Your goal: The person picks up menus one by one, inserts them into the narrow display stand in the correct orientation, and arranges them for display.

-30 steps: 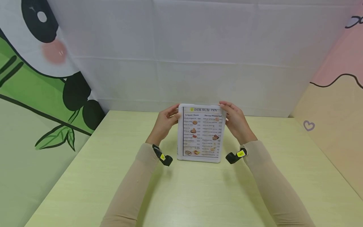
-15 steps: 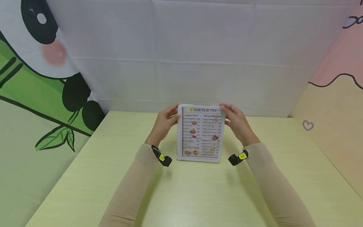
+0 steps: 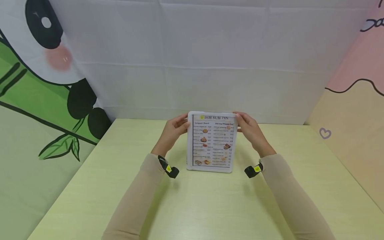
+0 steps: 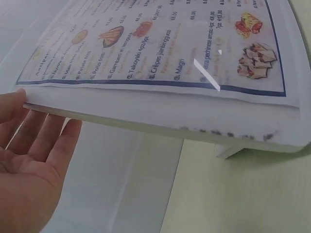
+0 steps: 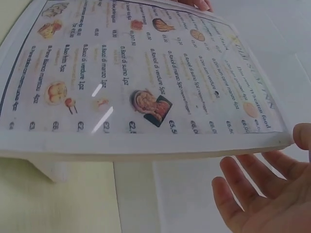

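A white-framed menu stand headed "DIM SUM INN" stands upright, leaning slightly back, near the table's far side. My left hand holds its upper left edge, thumb at the front rim and fingers behind. At the upper right corner my right hand grips it the same way. The left wrist view shows the left hand with fingertips under the frame's edge and a small white foot at the back. In the right wrist view, the right thumb touches the frame's corner and the other fingers spread behind the board.
The pale wooden table runs back to a white cloth wall. A green cartoon panel borders it on the left, a pink and beige one on the right. Black wrist cameras hang inside both wrists.
Both wrists have dropped slightly and spread a little apart, the right one outward. The menu stand has stayed nearly where it was, still in both hands.
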### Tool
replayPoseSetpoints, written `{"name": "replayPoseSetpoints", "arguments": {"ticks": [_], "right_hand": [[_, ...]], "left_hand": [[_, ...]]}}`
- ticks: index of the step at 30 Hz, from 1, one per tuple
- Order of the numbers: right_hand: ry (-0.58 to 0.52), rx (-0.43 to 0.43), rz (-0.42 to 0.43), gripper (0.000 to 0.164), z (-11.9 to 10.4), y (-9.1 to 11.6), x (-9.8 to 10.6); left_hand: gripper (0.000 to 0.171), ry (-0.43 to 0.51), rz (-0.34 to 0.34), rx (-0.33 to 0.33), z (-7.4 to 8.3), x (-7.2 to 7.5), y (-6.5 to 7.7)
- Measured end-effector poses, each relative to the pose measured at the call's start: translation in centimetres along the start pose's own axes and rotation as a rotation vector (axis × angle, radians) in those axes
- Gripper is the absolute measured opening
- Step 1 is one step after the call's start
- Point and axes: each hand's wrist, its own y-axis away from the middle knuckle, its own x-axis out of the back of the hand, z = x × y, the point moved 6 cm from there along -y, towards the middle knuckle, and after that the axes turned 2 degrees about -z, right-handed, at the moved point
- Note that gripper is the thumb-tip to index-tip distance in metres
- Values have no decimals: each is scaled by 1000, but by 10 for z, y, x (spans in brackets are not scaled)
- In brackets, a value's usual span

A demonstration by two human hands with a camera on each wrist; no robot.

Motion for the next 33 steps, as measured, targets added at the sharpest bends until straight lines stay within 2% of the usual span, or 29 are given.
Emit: {"name": "replayPoseSetpoints", "arguments": {"ticks": [2,6,10,14,22,25,29,33], "right_hand": [[73,14,14,60,0,1,1],[257,49,28,66,0,6,1],[401,82,9,66,-1,12,-2],[528,118,7,65,-1,15,-4],[780,227,108,66,0,22,-3],[864,238,130,66,3,26,-3],[947,214,139,69,10,30,-2],[974,191,154,75,15,33,1]], "left_hand": [[47,-38,-3,-16,0,1,2],[47,-196,12,-73,2,5,7],[48,-416,50,-126,4,8,13],[50,-623,89,-151,5,10,19],[59,-1063,186,-182,7,10,28],[61,-1202,219,-201,6,9,30],[65,-1322,261,-224,5,9,34],[69,-1370,285,-248,2,10,38]]}}
